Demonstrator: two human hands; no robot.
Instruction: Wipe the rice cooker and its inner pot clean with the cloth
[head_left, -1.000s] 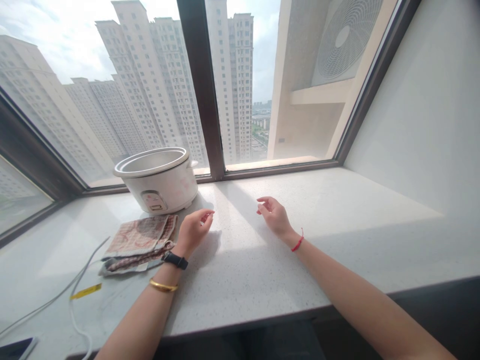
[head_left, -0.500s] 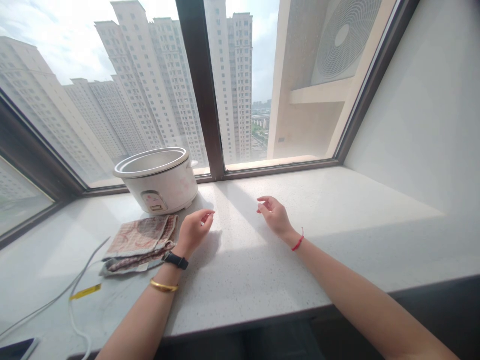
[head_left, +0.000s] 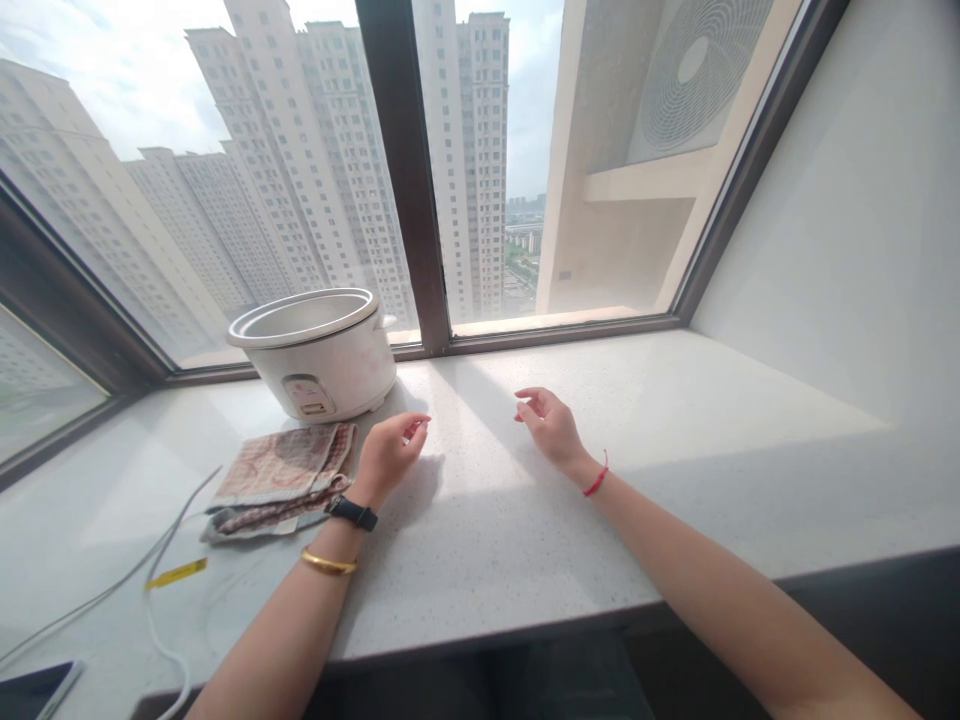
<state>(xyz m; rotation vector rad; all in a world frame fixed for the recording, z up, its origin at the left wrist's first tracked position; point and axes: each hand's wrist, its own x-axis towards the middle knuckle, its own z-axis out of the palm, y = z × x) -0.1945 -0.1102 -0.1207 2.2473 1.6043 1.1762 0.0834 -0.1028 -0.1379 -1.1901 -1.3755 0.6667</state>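
My left hand (head_left: 390, 452) hovers just above the pale stone windowsill (head_left: 675, 420), fingers loosely curled and apart, holding nothing. It wears a black watch and a gold bangle. My right hand (head_left: 549, 424) is a little to the right, also empty with relaxed, parted fingers, a red string at the wrist. A lidless white rice cooker (head_left: 315, 350) stands behind my left hand by the window. A folded patterned cloth (head_left: 281, 475) lies directly left of my left hand.
A white cable (head_left: 150, 570) with a yellow tag trails over the sill's left part. A phone's corner (head_left: 37, 688) shows at the lower left. A dark window frame (head_left: 397, 170) runs along the back, a white wall (head_left: 862, 230) on the right.
The view has shifted slightly, so everything sits a bit higher in the picture. Both hands keep their pose and place over the sill.
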